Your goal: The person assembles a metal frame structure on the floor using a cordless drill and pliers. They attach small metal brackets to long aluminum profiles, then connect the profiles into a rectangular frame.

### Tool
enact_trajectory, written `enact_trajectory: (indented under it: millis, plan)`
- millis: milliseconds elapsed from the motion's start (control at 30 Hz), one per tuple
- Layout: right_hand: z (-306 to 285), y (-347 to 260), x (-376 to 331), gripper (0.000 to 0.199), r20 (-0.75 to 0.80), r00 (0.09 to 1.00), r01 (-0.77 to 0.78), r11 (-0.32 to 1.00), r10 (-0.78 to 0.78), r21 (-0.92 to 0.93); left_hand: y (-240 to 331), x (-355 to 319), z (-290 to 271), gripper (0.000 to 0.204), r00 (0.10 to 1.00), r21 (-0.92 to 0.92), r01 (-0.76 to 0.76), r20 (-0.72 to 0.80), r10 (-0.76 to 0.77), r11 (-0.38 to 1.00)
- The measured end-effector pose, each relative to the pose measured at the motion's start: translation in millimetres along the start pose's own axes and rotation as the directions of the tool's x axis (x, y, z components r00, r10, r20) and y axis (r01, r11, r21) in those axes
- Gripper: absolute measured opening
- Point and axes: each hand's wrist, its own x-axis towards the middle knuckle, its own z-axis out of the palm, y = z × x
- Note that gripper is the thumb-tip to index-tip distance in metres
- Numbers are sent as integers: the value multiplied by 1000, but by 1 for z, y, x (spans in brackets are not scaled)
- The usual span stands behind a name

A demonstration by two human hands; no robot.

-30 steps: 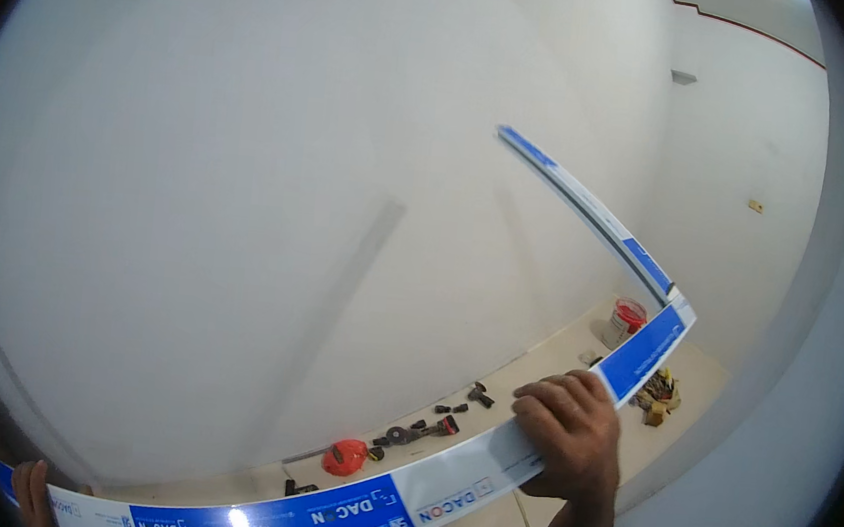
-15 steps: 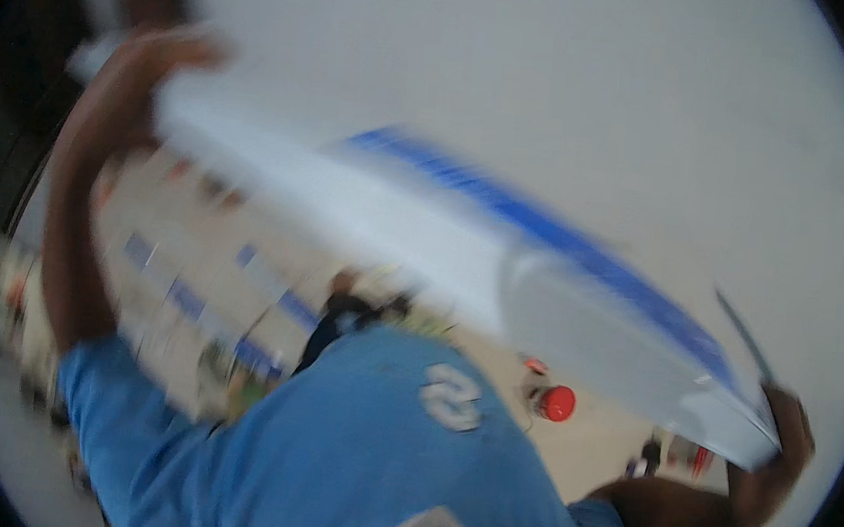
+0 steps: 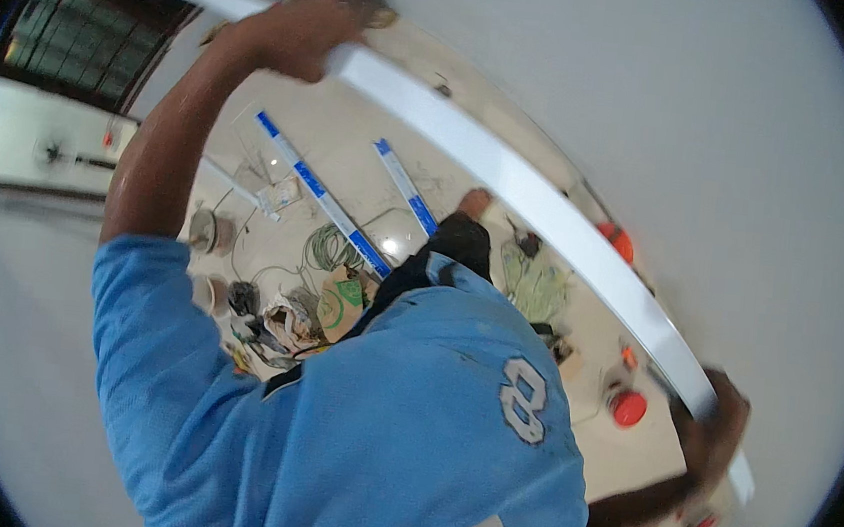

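A long white strip point(image 3: 510, 176), which looks like cable trunking, runs slantwise across the view from upper left to lower right. Near its upper left end, my left hand point(image 3: 296, 37) is closed round it, with a short length sticking out past the fingers. My right hand point(image 3: 714, 420) grips it close to the lower right end, and the tip shows beyond the hand. A plain white face of the strip is turned to me. My right fingers are dark and slightly blurred, so whether they hold anything else cannot be made out.
A pale wall point(image 3: 734, 140) rises along the right. Blue-and-white strips point(image 3: 323, 195) lie on the floor below, beside a coil of cable point(image 3: 333, 248), bags point(image 3: 292, 320) and a bucket point(image 3: 212, 232). A red-lidded jar point(image 3: 628, 409) stands near my right forearm. A window point(image 3: 80, 38) is at upper left.
The strip has turned over, so its blue-printed face no longer shows. My left hand has moved right and slightly up, my right hand left. The thin pointed tool at my right hand is out of sight.
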Motion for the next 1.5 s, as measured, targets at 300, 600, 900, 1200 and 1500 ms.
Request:
enact_trajectory:
  millis: [300, 600, 900, 1200, 1500]
  plan:
    - [205, -47, 39, 52, 178, 976, 118, 992, -125, 53, -97, -13, 222, 60, 931, -240, 130, 364, -35, 962]
    - [299, -108, 47, 45, 247, 960, 81, 977, -130, 197, -198, -67, 348, 71, 942, -294, 4, 321, 95, 956]
    - [391, -148, 49, 37, 216, 961, 130, 970, -175, 207, -250, -90, 400, 77, 842, -189, 145, 540, -21, 971]
    - [423, -181, 65, 38, 239, 940, 188, 956, -242, 227, -277, -119, 417, 85, 742, -220, 428, 640, -201, 877]
    - [443, -188, 78, 35, 239, 937, 215, 959, -256, 186, -258, -111, 438, 80, 655, 20, 330, 716, -244, 944]
